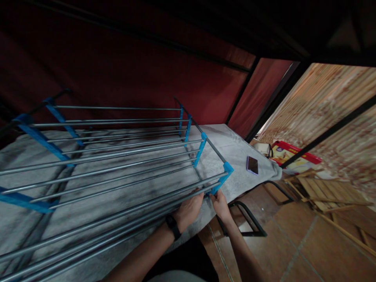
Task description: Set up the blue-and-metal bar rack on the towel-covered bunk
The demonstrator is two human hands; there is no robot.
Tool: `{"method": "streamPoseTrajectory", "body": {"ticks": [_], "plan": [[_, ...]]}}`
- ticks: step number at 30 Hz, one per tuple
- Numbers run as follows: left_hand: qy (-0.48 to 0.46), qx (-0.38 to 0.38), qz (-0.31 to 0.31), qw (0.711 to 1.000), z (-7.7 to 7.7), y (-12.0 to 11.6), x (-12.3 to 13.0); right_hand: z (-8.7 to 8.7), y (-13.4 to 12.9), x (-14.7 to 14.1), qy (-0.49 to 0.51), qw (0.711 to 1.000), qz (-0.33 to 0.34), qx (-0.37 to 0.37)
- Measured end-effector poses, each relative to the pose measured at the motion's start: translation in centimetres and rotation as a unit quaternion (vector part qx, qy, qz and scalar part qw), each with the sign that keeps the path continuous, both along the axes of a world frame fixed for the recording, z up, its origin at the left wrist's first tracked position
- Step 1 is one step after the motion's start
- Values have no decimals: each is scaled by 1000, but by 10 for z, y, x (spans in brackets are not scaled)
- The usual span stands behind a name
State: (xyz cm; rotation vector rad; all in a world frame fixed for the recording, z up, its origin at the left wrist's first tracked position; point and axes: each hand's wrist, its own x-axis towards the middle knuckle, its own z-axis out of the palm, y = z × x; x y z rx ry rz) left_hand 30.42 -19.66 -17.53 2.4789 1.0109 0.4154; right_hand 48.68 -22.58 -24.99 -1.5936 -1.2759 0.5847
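Observation:
A rack of grey metal tubes [123,172] joined by blue plastic brackets [199,150] lies across a grey cloth [229,141]. Both my hands are at its near right corner. My left hand [189,209], with a black band on the wrist, curls under the front tubes just left of the corner bracket; its fingertips are partly hidden by the rack. From the other side my right hand [221,205] grips the lower end of the blue corner bracket [226,174] between thumb and fingers. A thin dark tube [216,150] links the brackets along the right end.
A phone [252,165] rests on the cloth to the right. Black metal frame legs [249,219] stand below the cloth's edge. Folded wooden furniture [331,192] and a red box [293,154] are on the tiled floor at right. Red panels [132,70] rise behind the rack.

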Motion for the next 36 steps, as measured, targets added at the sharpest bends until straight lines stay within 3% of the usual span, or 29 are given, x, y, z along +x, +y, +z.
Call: {"method": "streamPoseTrajectory", "body": {"ticks": [4, 9, 16, 22, 36], "plan": [[33, -11, -9, 999, -8, 1, 9, -1, 1, 4, -19, 1000, -4, -10], [-11, -10, -10, 1000, -12, 5, 22, 4, 4, 7, -53, 998, -10, -25], [0, -27, 45, 999, -13, 11, 42, 16, 5, 3, -77, 997, -7, -14], [21, -29, 63, 997, -16, 11, 45, 16, 6, 2, -77, 997, -8, -1], [42, -37, 106, 993, 1, 10, 52, 10, 5, -1, -83, 996, -26, -2]]}}
